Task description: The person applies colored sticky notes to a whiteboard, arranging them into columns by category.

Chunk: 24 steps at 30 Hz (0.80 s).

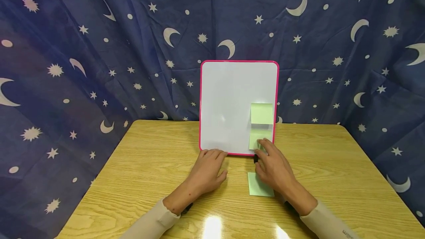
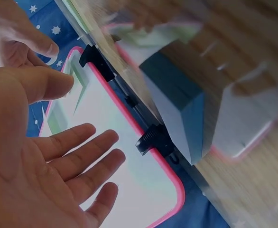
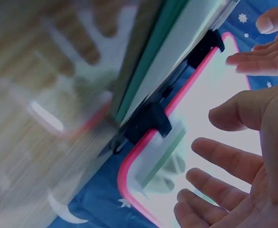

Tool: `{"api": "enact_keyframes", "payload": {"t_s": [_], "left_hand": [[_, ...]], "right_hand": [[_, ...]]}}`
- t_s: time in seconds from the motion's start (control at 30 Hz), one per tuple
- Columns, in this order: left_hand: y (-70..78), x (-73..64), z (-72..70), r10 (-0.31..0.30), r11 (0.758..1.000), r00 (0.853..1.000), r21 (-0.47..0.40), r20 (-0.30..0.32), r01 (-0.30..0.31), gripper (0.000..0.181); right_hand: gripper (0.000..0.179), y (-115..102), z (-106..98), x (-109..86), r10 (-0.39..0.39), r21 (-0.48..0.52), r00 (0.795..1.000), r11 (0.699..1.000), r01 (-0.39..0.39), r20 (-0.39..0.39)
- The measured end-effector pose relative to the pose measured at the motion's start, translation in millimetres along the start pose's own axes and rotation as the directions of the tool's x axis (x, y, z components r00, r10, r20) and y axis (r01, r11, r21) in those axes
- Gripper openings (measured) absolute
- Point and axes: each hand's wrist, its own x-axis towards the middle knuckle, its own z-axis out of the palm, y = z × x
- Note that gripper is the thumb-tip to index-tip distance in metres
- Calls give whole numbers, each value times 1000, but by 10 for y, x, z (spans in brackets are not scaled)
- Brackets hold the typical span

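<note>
A whiteboard with a pink frame stands upright at the back of the table. Two pale green sticky notes are on its lower right: the upper note is in full view, while fingers partly cover the lower note. My right hand is at that lower note, fingertips right over it, fingers extended and spread in the right wrist view. At the board's bottom edge my left hand has its fingers loosely extended, palm bare in the left wrist view. Below my right hand lies a green sticky note pad, partly covered.
Black clips grip the board's bottom edge as feet. The wood-grain table is glossy and mirrors the board. Behind it hangs a dark blue curtain with moons and stars.
</note>
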Motion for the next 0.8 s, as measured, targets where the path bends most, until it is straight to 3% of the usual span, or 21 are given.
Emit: {"api": "enact_keyframes", "payload": {"t_s": [0.33, 0.8], "left_hand": [[-83, -98, -31, 14, 999, 1000, -34, -27, -15, 48], [-232, -219, -54, 23, 997, 1000, -70, -17, -24, 50]], "right_hand": [[37, -189, 30, 40, -31, 22, 999, 999, 30, 37], [37, -418, 98, 155, -66, 37, 995, 997, 63, 81]]}}
